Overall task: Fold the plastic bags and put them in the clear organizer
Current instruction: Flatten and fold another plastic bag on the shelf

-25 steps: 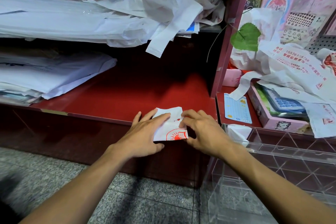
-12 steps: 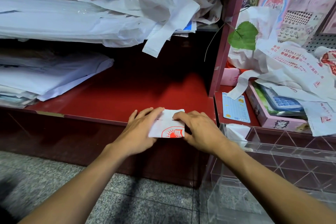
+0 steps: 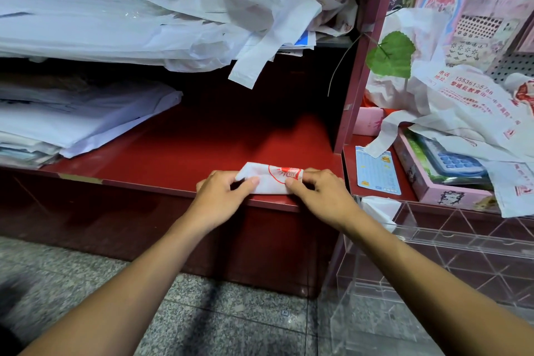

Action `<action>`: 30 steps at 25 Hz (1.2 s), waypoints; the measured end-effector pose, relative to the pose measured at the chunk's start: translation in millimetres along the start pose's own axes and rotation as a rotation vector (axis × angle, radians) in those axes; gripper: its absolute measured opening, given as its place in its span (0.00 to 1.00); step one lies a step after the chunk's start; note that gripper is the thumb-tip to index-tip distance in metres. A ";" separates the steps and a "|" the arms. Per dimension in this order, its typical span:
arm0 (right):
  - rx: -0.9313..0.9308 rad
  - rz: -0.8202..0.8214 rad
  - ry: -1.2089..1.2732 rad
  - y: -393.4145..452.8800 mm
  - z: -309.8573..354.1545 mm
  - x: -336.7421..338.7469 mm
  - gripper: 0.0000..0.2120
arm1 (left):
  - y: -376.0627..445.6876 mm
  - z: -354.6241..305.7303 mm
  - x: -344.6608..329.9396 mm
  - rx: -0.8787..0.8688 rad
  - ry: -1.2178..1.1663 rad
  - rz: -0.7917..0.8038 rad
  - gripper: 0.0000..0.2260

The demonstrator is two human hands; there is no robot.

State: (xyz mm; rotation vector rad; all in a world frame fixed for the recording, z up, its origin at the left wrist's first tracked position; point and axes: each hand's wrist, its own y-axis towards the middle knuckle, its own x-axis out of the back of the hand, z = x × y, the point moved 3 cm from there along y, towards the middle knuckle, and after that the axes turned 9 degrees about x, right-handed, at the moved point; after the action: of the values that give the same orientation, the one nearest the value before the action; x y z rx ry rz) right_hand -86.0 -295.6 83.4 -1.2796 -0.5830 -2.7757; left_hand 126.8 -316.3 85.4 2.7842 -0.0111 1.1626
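Note:
A small folded white plastic bag with a red print (image 3: pixel 270 180) lies at the front edge of the red shelf (image 3: pixel 185 153). My left hand (image 3: pixel 221 196) pinches its left end between thumb and fingers. My right hand (image 3: pixel 318 195) pinches its right end the same way. The clear organizer (image 3: pixel 433 254), with diamond-shaped compartments, stands low on the right; one folded white bag (image 3: pixel 378 208) sits in its top corner. More loose white bags lie crumpled on the upper shelf (image 3: pixel 260 9) and on the right shelf (image 3: pixel 450 107).
Stacks of flat white sheets (image 3: pixel 72 118) fill the left of the shelves. A pink box holding a calculator (image 3: pixel 450 170) and a blue card (image 3: pixel 375 170) sit on the right shelf. A green leaf (image 3: pixel 390 55) hangs by the divider. Grey stone floor (image 3: pixel 202 312) lies below.
The bag has been folded over into a narrower strip, with the red print now on top. Both hands went from pressing flat on it to pinching its two ends.

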 end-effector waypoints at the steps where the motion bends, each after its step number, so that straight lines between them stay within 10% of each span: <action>1: -0.049 -0.028 0.020 4.0 0.3 0.9 0.20 | 2.5 -2.3 -1.2 0.045 -0.009 -0.039 0.16; 4: -0.171 -0.134 0.074 11.8 -1.6 2.0 0.07 | 6.3 -7.5 -6.4 0.164 -0.030 -0.173 0.16; 8: -0.146 -0.106 0.000 13.8 2.4 0.4 0.19 | 6.4 -7.4 -13.3 0.186 -0.106 -0.218 0.13; 11: -0.069 -0.059 -0.169 12.5 4.2 -3.4 0.17 | 5.4 -5.1 -13.6 0.022 0.017 -0.192 0.27; 21: 0.198 0.206 -0.511 -5.2 11.5 -1.3 0.30 | -4.2 -17.7 -20.2 -0.402 0.410 0.044 0.24; 26: 0.180 0.099 -0.228 -17.3 13.4 12.4 0.10 | -15.6 -41.7 -10.2 -0.343 0.126 0.080 0.03; 30: -0.103 -0.108 0.468 -30.9 22.1 43.4 0.08 | -25.7 -64.0 -11.7 -0.068 -0.245 0.271 0.06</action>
State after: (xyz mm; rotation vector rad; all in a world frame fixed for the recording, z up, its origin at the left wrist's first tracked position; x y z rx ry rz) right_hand -104.3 -253.7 118.6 -0.5786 -0.4893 -3.0709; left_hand 74.6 -283.8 118.8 2.9088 -0.4538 0.8402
